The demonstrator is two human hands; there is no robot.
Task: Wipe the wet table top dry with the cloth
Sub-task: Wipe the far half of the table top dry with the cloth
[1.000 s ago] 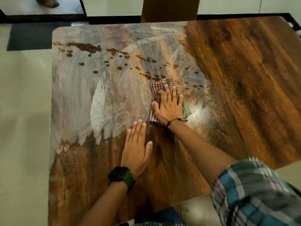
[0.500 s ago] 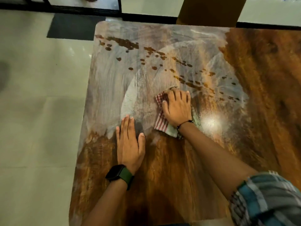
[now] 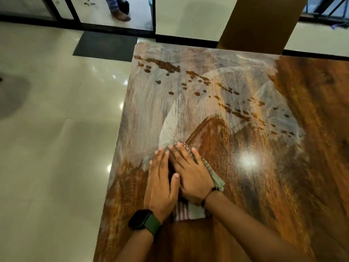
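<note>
Your dark brown wooden table top (image 3: 311, 167) carries a hazy grey wet film with dark droplets (image 3: 164, 65) across its far left part, and directly on it lie the red-and-white striped cloth (image 3: 186, 211) and both flat hands.

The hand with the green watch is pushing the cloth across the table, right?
Not quite. In the head view the cloth is under the right hand. The green watch is on the left hand, which rests flat on the table beside it.
</note>
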